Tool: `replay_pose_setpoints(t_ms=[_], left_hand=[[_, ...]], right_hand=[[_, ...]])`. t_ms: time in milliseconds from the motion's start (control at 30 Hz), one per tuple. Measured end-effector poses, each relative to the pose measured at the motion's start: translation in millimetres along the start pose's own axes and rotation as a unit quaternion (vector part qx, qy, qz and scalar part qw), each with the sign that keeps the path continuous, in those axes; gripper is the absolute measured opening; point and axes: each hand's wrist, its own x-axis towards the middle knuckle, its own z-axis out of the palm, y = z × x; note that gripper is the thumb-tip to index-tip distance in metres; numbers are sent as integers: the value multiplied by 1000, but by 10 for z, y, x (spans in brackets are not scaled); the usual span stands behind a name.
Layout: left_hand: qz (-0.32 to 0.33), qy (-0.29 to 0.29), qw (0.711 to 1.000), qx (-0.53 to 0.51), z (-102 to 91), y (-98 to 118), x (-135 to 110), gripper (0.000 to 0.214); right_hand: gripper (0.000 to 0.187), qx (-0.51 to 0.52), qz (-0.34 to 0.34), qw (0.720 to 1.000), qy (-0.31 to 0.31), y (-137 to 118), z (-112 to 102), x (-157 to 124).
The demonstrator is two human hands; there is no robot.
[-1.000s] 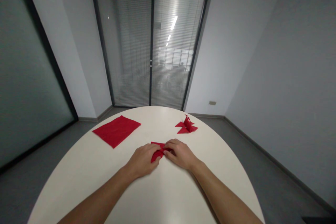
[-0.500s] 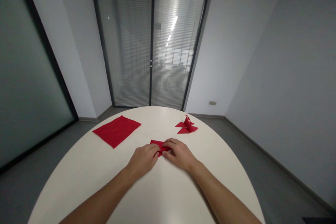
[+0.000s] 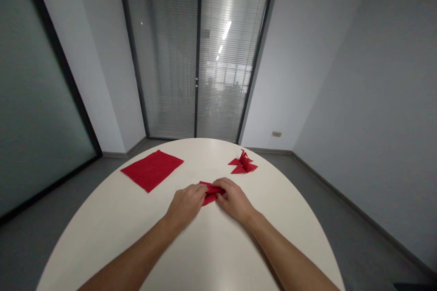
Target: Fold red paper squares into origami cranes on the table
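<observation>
A small folded piece of red paper (image 3: pixel 210 197) lies on the table between my two hands, its flaps partly raised. My left hand (image 3: pixel 187 201) is closed on its left side, and my right hand (image 3: pixel 232 196) pinches its right side between thumb and fingers. The fingers cover both ends of the paper, so its full shape is hidden. Beyond my right hand stands a folded red origami crane (image 3: pixel 244 163) with its wings spread. A flat sheet of red paper (image 3: pixel 152 170) with faint creases lies to the far left.
The round white table (image 3: pixel 205 254) carries all the papers, and its curved edge runs round both sides and the back. Behind it are glass doors with blinds (image 3: pixel 177 77) and a white wall (image 3: pixel 307 54) with a socket (image 3: pixel 276 134).
The folded paper has turned slightly and its flaps stand more open, with a lower layer showing. Both hands have shifted a little with it. The crane and flat sheet have stayed put.
</observation>
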Motion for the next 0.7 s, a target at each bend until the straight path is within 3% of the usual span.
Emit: replay_pose_setpoints(t_ms=[267,467,700], left_hand=[[-33,8,999,25,-56,9,-3,24],[-50,27,998,-14,-65,-4,-1,29],[-102,95,985,-100,-65,-86,28,37]], right_hand=[[57,111,90,984,102,-19,94,6],[45,115,83,984,108,-73,105,9],[65,102,81,989,68,-133,128,-10]])
